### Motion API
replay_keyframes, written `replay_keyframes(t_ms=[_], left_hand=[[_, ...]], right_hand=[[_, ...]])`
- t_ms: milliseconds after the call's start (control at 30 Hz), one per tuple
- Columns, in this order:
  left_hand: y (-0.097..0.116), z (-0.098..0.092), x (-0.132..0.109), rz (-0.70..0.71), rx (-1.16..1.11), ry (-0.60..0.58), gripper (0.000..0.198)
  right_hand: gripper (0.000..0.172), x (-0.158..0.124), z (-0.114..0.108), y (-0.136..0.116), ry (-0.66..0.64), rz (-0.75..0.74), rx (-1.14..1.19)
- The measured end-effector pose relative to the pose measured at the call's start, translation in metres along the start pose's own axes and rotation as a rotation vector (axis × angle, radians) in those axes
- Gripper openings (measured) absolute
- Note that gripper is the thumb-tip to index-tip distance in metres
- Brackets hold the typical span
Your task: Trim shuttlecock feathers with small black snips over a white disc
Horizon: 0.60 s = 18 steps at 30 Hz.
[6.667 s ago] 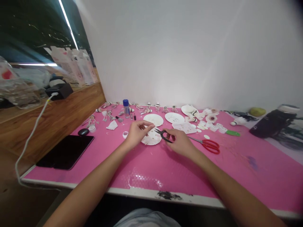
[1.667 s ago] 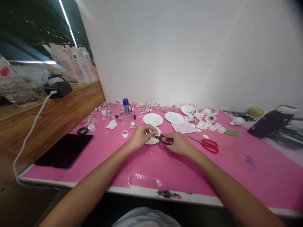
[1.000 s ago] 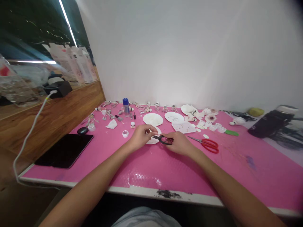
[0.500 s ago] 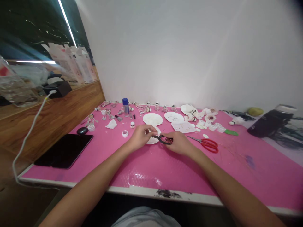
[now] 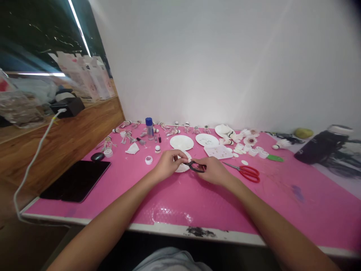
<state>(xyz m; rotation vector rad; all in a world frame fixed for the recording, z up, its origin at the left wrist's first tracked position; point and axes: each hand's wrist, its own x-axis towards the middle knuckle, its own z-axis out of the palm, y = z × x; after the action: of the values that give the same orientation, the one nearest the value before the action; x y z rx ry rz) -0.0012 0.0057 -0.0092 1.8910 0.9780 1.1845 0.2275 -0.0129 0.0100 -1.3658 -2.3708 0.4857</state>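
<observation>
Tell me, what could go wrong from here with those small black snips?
The tips of the small black snips in the right hand sit very close to the left hand, so a slip might nick its fingers. The white paper plate gripped there might tear or shift. The red-handled scissors lie with their blades pointing toward the right hand, which a careless move might catch.

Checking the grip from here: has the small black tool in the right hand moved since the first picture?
Yes: the small black tool now lies lower, nearer the person and farther from the white plate behind it.
</observation>
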Motion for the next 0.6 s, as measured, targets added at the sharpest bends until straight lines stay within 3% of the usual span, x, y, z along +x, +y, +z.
replay_keyframes(t_ms=[600], left_hand=[[-0.0005, 0.0002, 0.0008, -0.022, 0.044, 0.046, 0.012]], right_hand=[[0.028, -0.0003, -0.0015, -0.0010, -0.017, -0.005, -0.013]])
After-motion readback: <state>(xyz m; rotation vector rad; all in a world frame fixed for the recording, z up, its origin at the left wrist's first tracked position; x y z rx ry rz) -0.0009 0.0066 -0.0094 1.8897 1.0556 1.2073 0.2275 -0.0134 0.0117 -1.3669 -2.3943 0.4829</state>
